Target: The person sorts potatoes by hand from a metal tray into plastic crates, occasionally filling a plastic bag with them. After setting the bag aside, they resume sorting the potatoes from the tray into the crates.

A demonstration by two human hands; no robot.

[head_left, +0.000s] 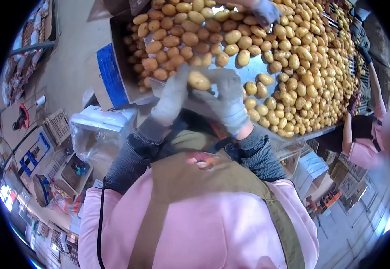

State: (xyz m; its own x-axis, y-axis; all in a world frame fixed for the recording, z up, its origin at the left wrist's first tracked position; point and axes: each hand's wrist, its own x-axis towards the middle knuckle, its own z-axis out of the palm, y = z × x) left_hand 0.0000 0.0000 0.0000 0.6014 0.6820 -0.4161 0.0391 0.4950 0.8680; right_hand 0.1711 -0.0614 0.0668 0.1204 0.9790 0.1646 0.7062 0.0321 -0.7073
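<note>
Two gloved hands clamp one potato (198, 80) over the near edge of a potato-strewn worktop (250, 68).

The left hand (172, 96) presses its grip against the potato's left side and the right hand (228, 102) curls its grip over the right, so both are closed on it and much of its skin is hidden. At the far edge a co-worker's gloved hand (266, 11) is cut off by the frame. The box (110, 74) at the left edge is only partly visible.

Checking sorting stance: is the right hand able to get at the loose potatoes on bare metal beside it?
Probably yes: the loose potatoes lie near the right hand, nothing between, but it and the left hand grip a potato.
</note>
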